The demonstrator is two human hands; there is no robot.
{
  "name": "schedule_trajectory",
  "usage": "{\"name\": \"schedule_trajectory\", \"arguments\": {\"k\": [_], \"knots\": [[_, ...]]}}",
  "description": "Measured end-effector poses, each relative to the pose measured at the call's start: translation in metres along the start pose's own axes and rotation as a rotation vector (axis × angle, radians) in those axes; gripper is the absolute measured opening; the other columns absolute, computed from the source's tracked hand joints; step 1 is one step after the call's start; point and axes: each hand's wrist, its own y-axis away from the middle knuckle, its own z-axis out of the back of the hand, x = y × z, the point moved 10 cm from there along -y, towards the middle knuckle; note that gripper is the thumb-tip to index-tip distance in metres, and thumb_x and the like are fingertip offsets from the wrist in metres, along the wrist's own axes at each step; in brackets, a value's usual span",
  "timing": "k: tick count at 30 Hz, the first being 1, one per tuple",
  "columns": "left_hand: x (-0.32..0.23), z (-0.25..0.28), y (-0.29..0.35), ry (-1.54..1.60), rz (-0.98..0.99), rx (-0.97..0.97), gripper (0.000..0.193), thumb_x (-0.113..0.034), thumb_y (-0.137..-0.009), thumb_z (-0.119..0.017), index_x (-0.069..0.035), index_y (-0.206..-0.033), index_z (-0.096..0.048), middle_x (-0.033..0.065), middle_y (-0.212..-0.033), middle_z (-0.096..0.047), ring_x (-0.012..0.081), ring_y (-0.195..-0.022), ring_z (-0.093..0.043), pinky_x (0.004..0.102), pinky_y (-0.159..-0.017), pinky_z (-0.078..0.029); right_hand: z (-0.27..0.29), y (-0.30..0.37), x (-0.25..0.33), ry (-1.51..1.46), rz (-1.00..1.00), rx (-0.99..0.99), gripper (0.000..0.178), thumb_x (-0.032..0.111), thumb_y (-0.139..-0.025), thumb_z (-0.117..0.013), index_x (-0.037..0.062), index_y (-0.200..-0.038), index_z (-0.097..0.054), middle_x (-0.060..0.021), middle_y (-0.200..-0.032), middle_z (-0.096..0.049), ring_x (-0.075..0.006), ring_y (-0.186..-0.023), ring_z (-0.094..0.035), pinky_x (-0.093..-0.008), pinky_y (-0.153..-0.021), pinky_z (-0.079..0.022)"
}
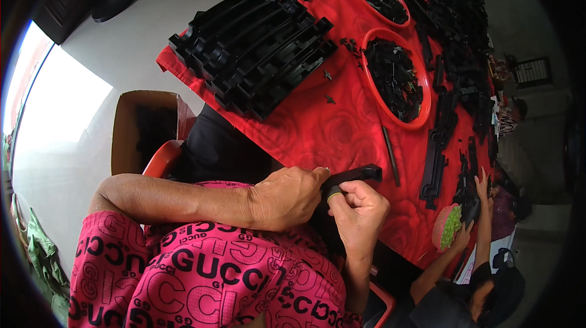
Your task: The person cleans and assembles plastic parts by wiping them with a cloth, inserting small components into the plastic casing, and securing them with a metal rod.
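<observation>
My left hand [285, 198] is closed around a black plastic part [361, 174], holding it over the table's near edge. One end of this part pokes out to the right, past my fingers. My right hand [360, 211] is closed with bent fingers right against the part's underside; a yellowish band shows around one of its digits. Whether a small tool sits in these fingers is hidden. Just beyond, a thin dark rod [390, 156] lies on the red tablecloth [317, 129].
Long black plastic parts are stacked [256, 47] at the far left. Two red trays [421, 122] hold small black pieces, with more black parts heaped [455, 17] along the right. A co-worker's hands [469, 235] handle black parts beside a pink-and-green round object [447, 228]. A cardboard box [129, 129] stands left.
</observation>
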Motion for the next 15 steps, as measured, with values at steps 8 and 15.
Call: {"name": "schedule_trajectory", "arguments": {"k": [8, 15], "knots": [[0.000, 0.012, 0.004, 0.365, 0.033, -0.140, 0.037, -0.003, -0.090, -0.058, 0.006, -0.126, -0.052, 0.0292, -0.089, -0.067, 0.0435, -0.077, -0.072, 0.0478, -0.065, -0.057, 0.008, 0.004, -0.003, -0.091, -0.034, -0.069, 0.012, -0.006, -0.080, -0.069, -0.0076, -0.092, -0.071, -0.0028, -0.058, -0.064, -0.0035, -0.053, -0.056, -0.0244, -0.049, -0.043], [-0.007, 0.015, 0.003, 0.380, -0.052, -0.230, 0.041, -0.001, -0.090, -0.056, 0.007, -0.129, -0.050, 0.0270, -0.088, -0.067, 0.0430, -0.083, -0.072, 0.0468, -0.068, -0.057, 0.013, 0.004, 0.002, -0.010, -0.015, -0.093, 0.010, -0.009, -0.083, -0.068, -0.0082, -0.092, -0.070, -0.0029, -0.064, -0.067, -0.0047, -0.054, -0.060, -0.0221, -0.050, -0.048]]}}
